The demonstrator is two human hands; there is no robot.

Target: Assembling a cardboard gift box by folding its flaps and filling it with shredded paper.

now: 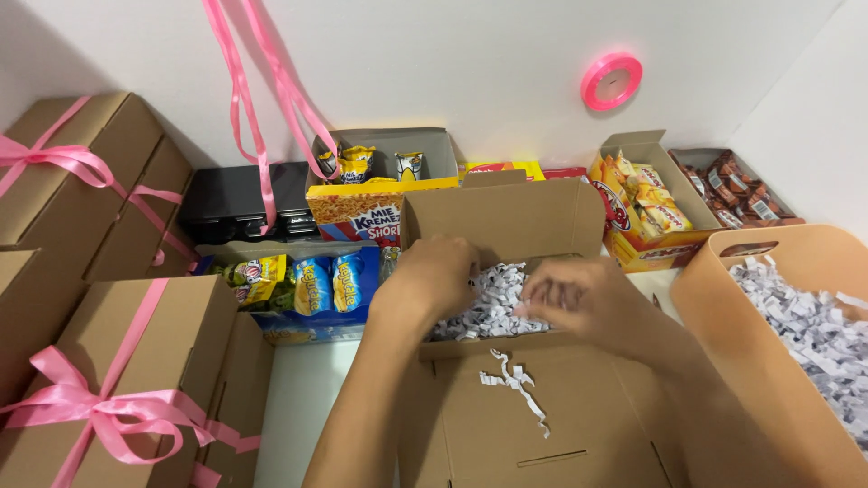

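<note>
An open cardboard box (506,217) sits in the middle of the white worktop (298,398), its lid flap standing up at the back and its front flap (542,425) folded down toward the person. Inside lies a bed of shredded white paper (493,303). Both hands are in the box: the left hand (438,276) rests on the shreds with fingers curled down into them, and the right hand (574,298), blurred, has its fingers bent loosely over the paper; I cannot tell whether either actually pinches any. A few stray shreds (517,384) lie on the front flap.

Just right of the box stands a tan bin (714,307) filled with more shredded paper (814,334). Behind are open cartons of snack packets: a yellow one (371,203), a blue one (316,289), an orange one (646,212) and a carton of brown wrapped pieces (737,190). At the left, closed cardboard boxes tied with pink ribbon (117,380) are stacked close together. A pink ribbon spool (611,81) hangs on the wall, and loose pink ribbon (258,99) dangles over the black case (235,199).
</note>
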